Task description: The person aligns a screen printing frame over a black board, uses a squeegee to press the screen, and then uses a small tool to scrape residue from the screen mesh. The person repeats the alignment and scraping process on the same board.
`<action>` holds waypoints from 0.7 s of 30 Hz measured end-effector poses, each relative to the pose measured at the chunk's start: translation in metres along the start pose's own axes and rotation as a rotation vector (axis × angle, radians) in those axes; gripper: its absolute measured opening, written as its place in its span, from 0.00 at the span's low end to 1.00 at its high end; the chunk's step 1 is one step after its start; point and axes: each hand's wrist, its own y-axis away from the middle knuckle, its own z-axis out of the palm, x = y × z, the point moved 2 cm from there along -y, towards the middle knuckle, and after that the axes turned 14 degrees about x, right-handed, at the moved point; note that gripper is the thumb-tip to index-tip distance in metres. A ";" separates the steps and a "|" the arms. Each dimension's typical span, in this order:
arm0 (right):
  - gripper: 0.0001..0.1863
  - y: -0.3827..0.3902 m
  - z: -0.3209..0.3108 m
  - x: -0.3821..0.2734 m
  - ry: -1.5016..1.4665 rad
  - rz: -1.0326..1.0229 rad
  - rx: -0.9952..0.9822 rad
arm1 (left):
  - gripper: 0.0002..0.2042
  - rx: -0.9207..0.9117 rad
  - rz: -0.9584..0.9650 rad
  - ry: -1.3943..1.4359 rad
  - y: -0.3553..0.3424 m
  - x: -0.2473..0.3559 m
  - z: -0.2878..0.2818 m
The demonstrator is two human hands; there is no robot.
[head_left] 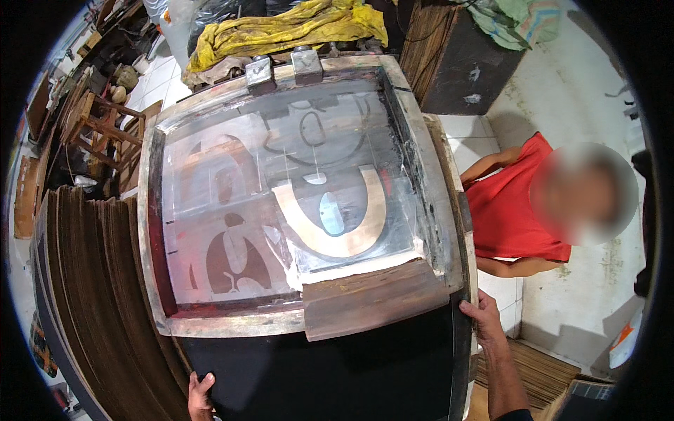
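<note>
A wooden-framed printing screen [232, 325] with a mesh and curved stencil shapes lies over a black sheet [316, 372]. The near part of the sheet sticks out from under the frame. My left hand [201, 396] is closed on the sheet's left edge near the bottom of the view, its thumb on top. On the right side, my right hand [486, 321] grips the sheet's edge by the frame's near right corner, fingers mostly hidden. A brown, stained flat panel [375, 300] lies across the frame's near edge, between both hands.
Two metal hinge clamps [307, 67] hold the frame's far side, with a yellow cloth [288, 31] behind. Stacked dark sheets [105, 302] stand at left. A person in a red top [509, 203] stands close on the right. More stacked boards [537, 372] lie at lower right.
</note>
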 end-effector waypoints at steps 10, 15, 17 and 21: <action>0.23 0.000 0.001 -0.002 -0.004 -0.010 0.000 | 0.44 -0.035 0.035 -0.008 -0.009 -0.003 -0.007; 0.27 -0.001 0.001 0.000 -0.010 -0.028 0.019 | 0.43 -0.093 0.073 -0.016 -0.016 -0.043 -0.050; 0.30 0.000 0.001 0.002 -0.020 -0.018 0.011 | 0.43 -0.129 -0.032 -0.017 -0.022 -0.080 -0.086; 0.30 0.001 0.001 0.003 -0.045 -0.008 0.003 | 0.48 -0.154 -0.195 -0.158 -0.030 -0.144 -0.157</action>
